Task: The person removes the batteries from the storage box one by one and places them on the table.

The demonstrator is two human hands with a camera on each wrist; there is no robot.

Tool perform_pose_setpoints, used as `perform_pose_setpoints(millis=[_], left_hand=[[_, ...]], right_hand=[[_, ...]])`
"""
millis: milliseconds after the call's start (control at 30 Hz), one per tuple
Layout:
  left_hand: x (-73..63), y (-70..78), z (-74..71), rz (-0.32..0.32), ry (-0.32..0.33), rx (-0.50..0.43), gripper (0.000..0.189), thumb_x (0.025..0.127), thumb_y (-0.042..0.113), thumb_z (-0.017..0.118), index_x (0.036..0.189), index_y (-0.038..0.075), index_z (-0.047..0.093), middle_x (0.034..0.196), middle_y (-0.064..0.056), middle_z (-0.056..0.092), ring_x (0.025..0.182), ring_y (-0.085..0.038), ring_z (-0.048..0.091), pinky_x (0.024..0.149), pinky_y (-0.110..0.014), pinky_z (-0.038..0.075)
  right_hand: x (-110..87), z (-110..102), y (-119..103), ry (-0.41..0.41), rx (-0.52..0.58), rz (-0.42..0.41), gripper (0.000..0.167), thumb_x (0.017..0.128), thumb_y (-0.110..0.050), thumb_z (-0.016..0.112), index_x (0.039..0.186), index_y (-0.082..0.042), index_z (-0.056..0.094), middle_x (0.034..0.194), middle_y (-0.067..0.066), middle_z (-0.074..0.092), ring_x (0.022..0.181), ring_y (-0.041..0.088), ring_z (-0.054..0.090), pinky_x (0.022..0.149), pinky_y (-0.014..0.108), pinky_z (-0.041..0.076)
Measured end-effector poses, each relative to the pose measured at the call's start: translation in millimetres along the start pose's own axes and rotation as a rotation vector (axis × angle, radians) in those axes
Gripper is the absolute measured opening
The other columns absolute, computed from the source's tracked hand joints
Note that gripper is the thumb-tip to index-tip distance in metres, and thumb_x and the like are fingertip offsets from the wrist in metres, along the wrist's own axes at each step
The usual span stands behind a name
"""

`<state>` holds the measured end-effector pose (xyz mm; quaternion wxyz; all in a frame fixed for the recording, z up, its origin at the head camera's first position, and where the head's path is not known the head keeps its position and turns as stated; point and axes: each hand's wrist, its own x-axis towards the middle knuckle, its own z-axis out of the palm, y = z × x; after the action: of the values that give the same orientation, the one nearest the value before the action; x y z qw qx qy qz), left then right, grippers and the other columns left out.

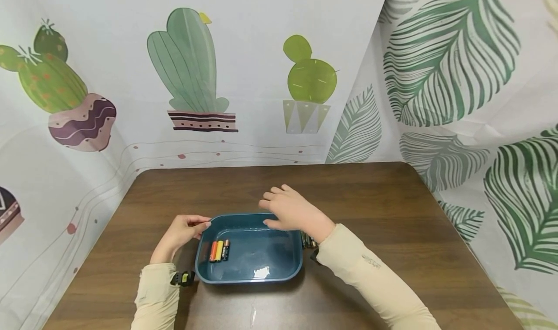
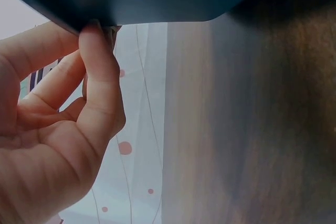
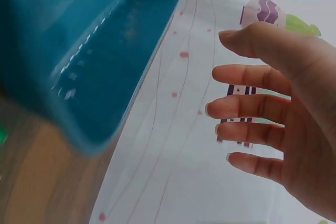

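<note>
A blue rectangular tray (image 1: 261, 252) stands on the table in the head view. Three batteries (image 1: 219, 251) lie side by side at its left: one red-orange, one yellow, one black with a copper-coloured end. My left hand (image 1: 183, 232) pinches the tray's far left corner between thumb and fingers; in the left wrist view the thumb (image 2: 97, 61) presses on the outer wall. Over the far right part of the tray hovers my right hand (image 1: 289, 210), fingers spread and holding nothing. The right wrist view shows these fingers (image 3: 252, 107) apart from the rim.
More batteries (image 1: 308, 241) lie on the table just right of the tray, partly hidden by my right wrist. The brown wooden table (image 1: 370, 199) ends at the back against a white cloth (image 1: 257, 78) printed with cacti and leaves.
</note>
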<state>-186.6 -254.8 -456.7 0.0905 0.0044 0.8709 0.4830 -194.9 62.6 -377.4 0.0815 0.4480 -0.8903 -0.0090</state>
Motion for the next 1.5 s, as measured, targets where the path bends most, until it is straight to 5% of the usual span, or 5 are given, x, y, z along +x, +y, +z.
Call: perform_pose_setpoints(millis=[367, 667, 1033, 1500], left_hand=[[1.1, 0.7, 0.9, -0.011, 0.004, -0.009, 0.025, 0.091, 0.013, 0.066, 0.109, -0.005, 0.069, 0.091, -0.01, 0.067, 0.072, -0.02, 0.06, 0.067, -0.031, 0.055], [2.4, -1.5, 2.0, 0.012, -0.007, -0.026, 0.025, 0.091, 0.011, 0.066, 0.109, -0.007, 0.069, 0.091, -0.011, 0.067, 0.071, -0.02, 0.061, 0.066, -0.03, 0.055], [2.8, -2.7, 0.0, 0.033, -0.01, -0.025, 0.025, 0.091, 0.01, 0.065, 0.108, -0.008, 0.069, 0.088, -0.01, 0.067, 0.067, -0.02, 0.062, 0.065, -0.029, 0.055], [2.3, -1.5, 0.7, 0.012, -0.013, -0.011, 0.028, 0.091, 0.012, 0.066, 0.111, -0.007, 0.068, 0.095, -0.013, 0.068, 0.071, -0.019, 0.062, 0.066, -0.032, 0.056]], right_hand=[[48.3, 4, -28, -0.095, 0.024, -0.034, 0.035, 0.092, -0.041, 0.061, 0.118, -0.019, 0.066, 0.112, -0.005, 0.064, 0.104, 0.015, 0.054, 0.091, 0.035, 0.044], [76.0, 27, -48, -0.197, 0.04, -0.067, 0.039, 0.089, -0.045, 0.064, 0.12, -0.021, 0.066, 0.113, -0.006, 0.064, 0.102, 0.013, 0.054, 0.092, 0.031, 0.044], [94.9, 51, -69, -0.315, 0.025, -0.045, 0.041, 0.084, -0.053, 0.067, 0.115, -0.025, 0.068, 0.104, -0.01, 0.064, 0.092, 0.009, 0.053, 0.087, 0.027, 0.044], [100.2, 67, -82, -0.415, -0.037, 0.021, 0.056, 0.077, -0.063, 0.068, 0.121, -0.029, 0.064, 0.112, -0.011, 0.063, 0.1, 0.008, 0.055, 0.088, 0.024, 0.045]])
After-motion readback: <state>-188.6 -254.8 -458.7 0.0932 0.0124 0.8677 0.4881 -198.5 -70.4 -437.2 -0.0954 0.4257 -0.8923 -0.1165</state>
